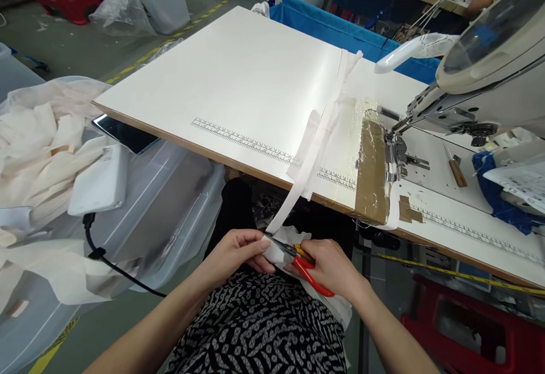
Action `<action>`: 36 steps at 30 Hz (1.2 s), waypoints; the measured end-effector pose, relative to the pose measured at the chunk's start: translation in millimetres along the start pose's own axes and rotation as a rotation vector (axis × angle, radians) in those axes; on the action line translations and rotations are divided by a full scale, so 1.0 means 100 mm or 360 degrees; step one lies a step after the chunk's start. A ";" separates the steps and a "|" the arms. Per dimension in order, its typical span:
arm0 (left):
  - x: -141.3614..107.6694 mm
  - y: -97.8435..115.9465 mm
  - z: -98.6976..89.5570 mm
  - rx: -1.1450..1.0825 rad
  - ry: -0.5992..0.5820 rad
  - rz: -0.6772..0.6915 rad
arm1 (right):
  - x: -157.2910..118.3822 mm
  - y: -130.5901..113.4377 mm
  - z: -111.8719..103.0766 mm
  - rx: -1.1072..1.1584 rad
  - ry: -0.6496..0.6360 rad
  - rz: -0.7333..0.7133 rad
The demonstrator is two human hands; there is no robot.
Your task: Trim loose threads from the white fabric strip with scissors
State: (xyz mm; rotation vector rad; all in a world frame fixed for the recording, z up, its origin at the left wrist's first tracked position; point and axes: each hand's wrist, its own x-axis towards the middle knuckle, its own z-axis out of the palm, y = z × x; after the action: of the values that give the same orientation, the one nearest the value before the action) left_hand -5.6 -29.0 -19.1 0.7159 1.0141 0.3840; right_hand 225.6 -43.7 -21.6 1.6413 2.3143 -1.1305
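Observation:
Over my lap, my right hand (326,263) grips a pair of scissors (309,274) with red and yellow handles. Their blades point left, toward the fabric at my left fingertips. Between thumb and fingers, my left hand (242,255) pinches the end of a white fabric strip (293,195). From there the strip runs up over the table's front edge and lies across the white tabletop (255,73). More white cloth hangs below the scissors, partly hidden by my hands. Whether the blades are parted around the strip is hard to make out.
A sewing machine (468,107) stands on the right of the table, brown tape (370,169) beside its needle area. To the left, a plastic bin lid (166,192) bears cream fabric pieces (38,135) and a white device (100,181) with a black cable. A red stool (460,328) is at lower right.

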 end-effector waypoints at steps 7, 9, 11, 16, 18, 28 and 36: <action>-0.10 0.21 -0.08 0.0680 0.0184 0.0199 | -0.23 0.23 0.19 0.0321 0.0122 0.0095; -0.12 0.41 -0.06 0.1032 0.0527 0.0560 | -0.31 0.27 0.25 0.0506 0.0141 0.0105; -0.05 0.65 0.01 0.1349 0.0870 0.0984 | -0.37 0.28 0.31 0.0682 0.0175 0.0102; 0.46 1.20 0.31 0.2202 0.1134 0.1352 | -0.42 0.21 0.38 0.0818 0.0306 0.0106; 0.67 1.32 0.39 0.2438 0.1133 0.1205 | -0.44 0.20 0.39 0.0839 0.0347 0.0117; 0.25 0.93 -0.05 0.1355 0.1173 0.1259 | -0.63 0.30 0.43 0.0934 0.0429 0.0183; -0.50 -0.19 -0.92 0.1523 0.1238 0.0014 | -0.63 0.37 0.43 0.1040 0.0333 0.0236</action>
State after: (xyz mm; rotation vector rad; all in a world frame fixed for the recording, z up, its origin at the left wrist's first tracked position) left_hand -111.0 -39.1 -31.6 1.4824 1.9757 0.1543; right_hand 269.5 -113.7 -42.6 2.1789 1.9894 -1.8949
